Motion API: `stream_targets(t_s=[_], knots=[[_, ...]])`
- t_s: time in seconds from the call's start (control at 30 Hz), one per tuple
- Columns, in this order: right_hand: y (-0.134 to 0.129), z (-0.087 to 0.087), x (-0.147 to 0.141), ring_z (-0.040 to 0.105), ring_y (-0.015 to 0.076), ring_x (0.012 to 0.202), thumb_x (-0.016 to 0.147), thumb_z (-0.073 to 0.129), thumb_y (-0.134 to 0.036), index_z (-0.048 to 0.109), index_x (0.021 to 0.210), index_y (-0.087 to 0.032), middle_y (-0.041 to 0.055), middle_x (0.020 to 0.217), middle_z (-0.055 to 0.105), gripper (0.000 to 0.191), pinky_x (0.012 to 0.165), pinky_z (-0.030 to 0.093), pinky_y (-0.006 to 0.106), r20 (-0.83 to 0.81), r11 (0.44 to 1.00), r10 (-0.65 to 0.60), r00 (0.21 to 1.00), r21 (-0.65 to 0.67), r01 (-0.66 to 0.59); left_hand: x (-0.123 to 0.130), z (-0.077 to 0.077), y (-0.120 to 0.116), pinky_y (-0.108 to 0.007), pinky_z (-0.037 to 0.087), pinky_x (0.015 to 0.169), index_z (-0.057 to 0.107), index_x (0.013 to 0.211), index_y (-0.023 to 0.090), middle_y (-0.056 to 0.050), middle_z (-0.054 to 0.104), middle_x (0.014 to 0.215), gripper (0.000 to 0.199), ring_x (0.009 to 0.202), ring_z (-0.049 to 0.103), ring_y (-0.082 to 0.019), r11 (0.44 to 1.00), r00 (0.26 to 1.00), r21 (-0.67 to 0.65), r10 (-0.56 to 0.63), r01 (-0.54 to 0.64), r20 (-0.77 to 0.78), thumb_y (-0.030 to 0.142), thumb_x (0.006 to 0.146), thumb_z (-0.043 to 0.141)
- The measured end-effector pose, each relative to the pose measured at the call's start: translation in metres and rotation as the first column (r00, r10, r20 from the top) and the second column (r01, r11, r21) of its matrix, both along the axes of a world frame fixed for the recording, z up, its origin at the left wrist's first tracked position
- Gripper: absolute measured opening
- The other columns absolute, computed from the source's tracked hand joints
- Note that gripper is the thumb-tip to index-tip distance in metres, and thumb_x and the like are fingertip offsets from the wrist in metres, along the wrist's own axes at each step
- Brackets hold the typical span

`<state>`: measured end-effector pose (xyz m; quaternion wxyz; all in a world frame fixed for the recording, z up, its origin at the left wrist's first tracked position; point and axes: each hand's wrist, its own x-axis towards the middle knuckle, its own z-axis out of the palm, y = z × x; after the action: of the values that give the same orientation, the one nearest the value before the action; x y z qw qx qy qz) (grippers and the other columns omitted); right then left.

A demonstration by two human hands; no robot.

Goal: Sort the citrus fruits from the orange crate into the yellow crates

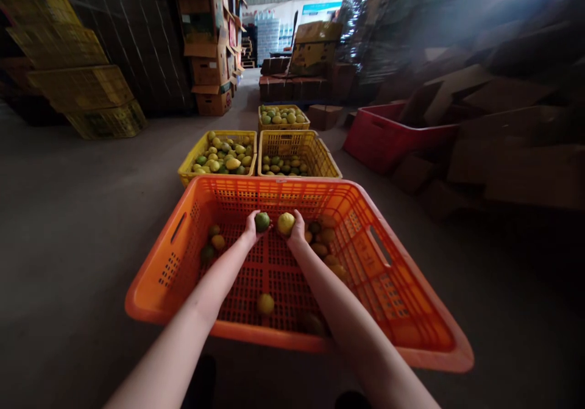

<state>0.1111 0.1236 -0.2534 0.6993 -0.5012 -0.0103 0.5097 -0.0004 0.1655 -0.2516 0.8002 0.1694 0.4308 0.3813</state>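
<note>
Both my arms reach into a large orange plastic crate point(155, 281). My left hand point(252, 228) is closed round a dark green lemon point(262, 221). Close beside it, my right hand point(297, 230) grips a pale yellow lemon point(286, 223). The two fruits are held side by side, a small gap apart, above the crate's slatted floor. Inside the crate, a single yellow lemon point(265, 304) lies near the front wall. A few more lemons point(218, 242) rest at the left side, and several dim ones point(336, 266) lie along the right, partly hidden by my right arm.
Beyond the orange crate stand two yellow crates, the left one point(185, 168) fuller than the right one point(326, 159). A third yellow crate point(284, 126) of fruit is behind. A red bin point(388, 141) and cardboard are at right; stacked yellow crates point(82, 86) and boxes point(210, 71) at left.
</note>
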Motion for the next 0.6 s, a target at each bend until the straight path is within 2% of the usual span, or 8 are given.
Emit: stream_targets(t_s=[0.2,0.43,0.6], knots=[[-0.006,0.015,-0.004,0.054,0.0141,0.040,0.076,0.048,-0.042,0.052,0.068,-0.019,-0.0023,0.044,0.055,0.024,0.041,0.048,0.026,-0.074,0.999,0.048,0.996,-0.018,-0.049,0.000,0.003,-0.004,-0.022,0.043,0.042,0.061,0.075,0.012,-0.003,0.057,0.049,0.030,0.044,0.054,-0.012,0.998,0.999,0.053,-0.039,0.038,0.005,0.035,0.077,0.042],[-0.016,0.025,0.002,0.061,0.0183,0.052,0.074,0.048,-0.035,0.062,0.066,-0.015,0.0041,0.049,0.061,0.026,0.048,0.051,0.028,-0.085,0.970,0.223,0.971,0.120,-0.212,-0.009,0.007,-0.007,-0.023,0.041,0.043,0.066,0.075,0.008,-0.007,0.063,0.054,0.038,0.046,0.055,-0.014,0.985,0.993,0.136,-0.113,0.107,0.041,0.036,0.077,0.040],[-0.017,0.026,0.004,0.062,0.0194,0.058,0.073,0.048,-0.030,0.063,0.065,-0.014,0.0056,0.053,0.063,0.023,0.052,0.052,0.029,-0.096,0.953,0.282,0.955,0.146,-0.267,-0.006,0.006,-0.007,-0.022,0.039,0.042,0.067,0.075,0.008,-0.007,0.063,0.054,0.037,0.044,0.054,-0.013,0.980,0.988,0.157,-0.136,0.125,0.065,0.033,0.078,0.040]])
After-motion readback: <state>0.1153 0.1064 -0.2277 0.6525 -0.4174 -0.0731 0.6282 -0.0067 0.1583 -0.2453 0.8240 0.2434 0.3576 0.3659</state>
